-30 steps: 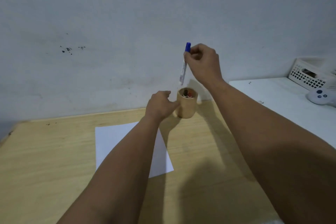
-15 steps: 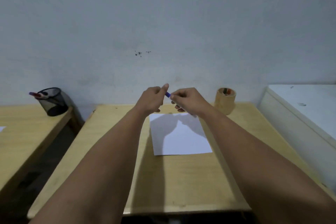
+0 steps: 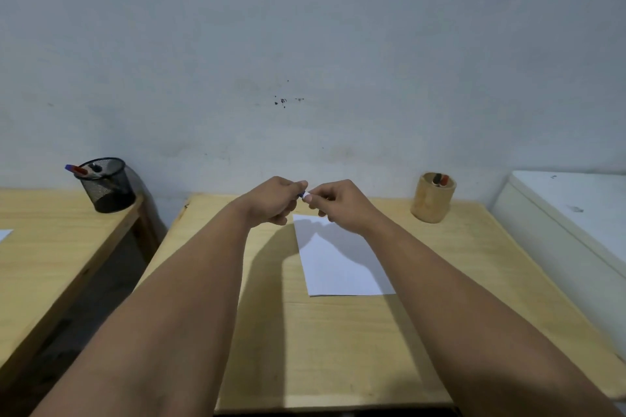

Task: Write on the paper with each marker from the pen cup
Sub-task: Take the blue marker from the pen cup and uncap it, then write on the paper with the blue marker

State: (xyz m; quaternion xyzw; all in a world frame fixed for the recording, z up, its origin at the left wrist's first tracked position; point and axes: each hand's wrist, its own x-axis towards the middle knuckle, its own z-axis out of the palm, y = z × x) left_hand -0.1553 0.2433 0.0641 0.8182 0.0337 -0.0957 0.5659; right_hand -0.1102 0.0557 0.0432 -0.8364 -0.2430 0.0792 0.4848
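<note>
A blue marker (image 3: 303, 195) is held between both hands above the far end of the white paper (image 3: 338, 264). My left hand (image 3: 272, 201) pinches its blue cap end. My right hand (image 3: 335, 205) grips the white barrel, most of which is hidden in the fist. A small gap of white barrel shows between the two hands. The wooden pen cup (image 3: 432, 198) stands at the back right of the wooden table (image 3: 338, 342), with a black and a red marker (image 3: 441, 179) sticking up inside it.
A black mesh pen cup (image 3: 106, 186) with markers stands on a second wooden table (image 3: 40, 264) to the left, across a gap. A white cabinet (image 3: 576, 223) borders the table on the right. The grey wall (image 3: 305, 61) runs close behind.
The blue marker was lifted from the wooden cup and brought over the paper. My left hand left the cup and took the cap end. The view has pulled back and turned left.
</note>
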